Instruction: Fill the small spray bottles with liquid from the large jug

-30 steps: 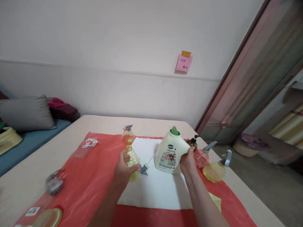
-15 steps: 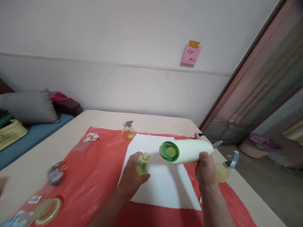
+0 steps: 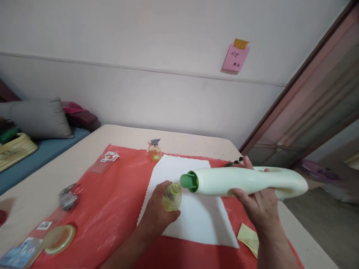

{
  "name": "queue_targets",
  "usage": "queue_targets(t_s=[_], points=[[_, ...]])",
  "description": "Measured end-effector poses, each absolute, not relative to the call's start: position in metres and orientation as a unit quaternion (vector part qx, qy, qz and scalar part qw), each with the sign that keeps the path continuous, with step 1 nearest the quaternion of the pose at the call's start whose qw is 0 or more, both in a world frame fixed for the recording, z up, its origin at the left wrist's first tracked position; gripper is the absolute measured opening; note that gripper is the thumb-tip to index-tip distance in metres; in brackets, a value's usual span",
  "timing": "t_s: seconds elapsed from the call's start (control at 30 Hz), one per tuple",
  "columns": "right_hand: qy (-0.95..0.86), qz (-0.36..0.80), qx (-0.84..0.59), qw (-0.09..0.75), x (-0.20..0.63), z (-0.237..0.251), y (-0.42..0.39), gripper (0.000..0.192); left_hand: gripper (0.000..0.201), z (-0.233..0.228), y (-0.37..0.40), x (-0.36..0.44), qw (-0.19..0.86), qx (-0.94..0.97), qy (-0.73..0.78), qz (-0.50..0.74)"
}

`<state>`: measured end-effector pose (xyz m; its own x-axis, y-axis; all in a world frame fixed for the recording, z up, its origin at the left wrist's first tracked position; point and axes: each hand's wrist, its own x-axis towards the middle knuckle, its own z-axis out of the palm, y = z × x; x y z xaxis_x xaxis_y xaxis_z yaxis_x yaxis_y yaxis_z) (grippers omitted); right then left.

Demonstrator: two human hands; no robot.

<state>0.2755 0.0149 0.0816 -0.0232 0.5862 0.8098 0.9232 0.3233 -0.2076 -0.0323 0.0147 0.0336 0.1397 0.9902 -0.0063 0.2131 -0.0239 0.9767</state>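
Observation:
My left hand (image 3: 158,209) is wrapped round a small clear yellow bottle (image 3: 173,198), held upright with its neck uncapped. A large pale-green detergent bottle (image 3: 224,181) lies nearly level in my right hand (image 3: 260,205), thumb on the near side and fingers on the far side. Its green pouring spout (image 3: 189,181) points left, just beside and slightly above the small bottle's mouth, with a narrow gap between them. No stream of liquid can be made out. Both bottles are above a white sheet (image 3: 193,224) with a scalloped edge.
A red plastic cover (image 3: 120,198) lies under the sheet. At its back stands a yellow spray bottle (image 3: 155,152) with a grey head. To the left are clear packaging (image 3: 105,161), a grey crumpled item (image 3: 68,200) and a round lid (image 3: 68,239). Folded yellow paper (image 3: 248,237) lies right.
The detergent bottle has swung from facing me to side-on, its spout now nearer the small bottle. A second spray bottle on the right has gone out of sight. The yellow paper now shows.

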Motion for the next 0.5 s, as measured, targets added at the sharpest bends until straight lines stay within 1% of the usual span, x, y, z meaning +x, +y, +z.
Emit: queue_targets(t_s=[0.07,0.17,0.27,0.37,0.5], points=[[-0.700,-0.203,-0.545,0.415,0.282,0.074,0.015,0.071,0.079,0.029,0.016,-0.034,0.484,0.594,0.512,0.388],[-0.719,-0.213,-0.547,0.373,0.290,0.063,0.015,0.081,0.082,0.022,0.021,-0.037,0.488,0.611,0.513,0.354],[-0.735,-0.259,-0.534,0.328,0.293,0.061,0.014,0.086,0.083,0.022,0.026,-0.037,0.469,0.636,0.520,0.324],[-0.744,-0.306,-0.510,0.304,0.290,0.066,0.012,0.086,0.082,0.027,0.028,-0.038,0.470,0.649,0.521,0.294],[-0.755,-0.325,-0.492,0.286,0.284,0.073,0.009,0.084,0.084,0.032,0.030,-0.042,0.491,0.641,0.522,0.277]])
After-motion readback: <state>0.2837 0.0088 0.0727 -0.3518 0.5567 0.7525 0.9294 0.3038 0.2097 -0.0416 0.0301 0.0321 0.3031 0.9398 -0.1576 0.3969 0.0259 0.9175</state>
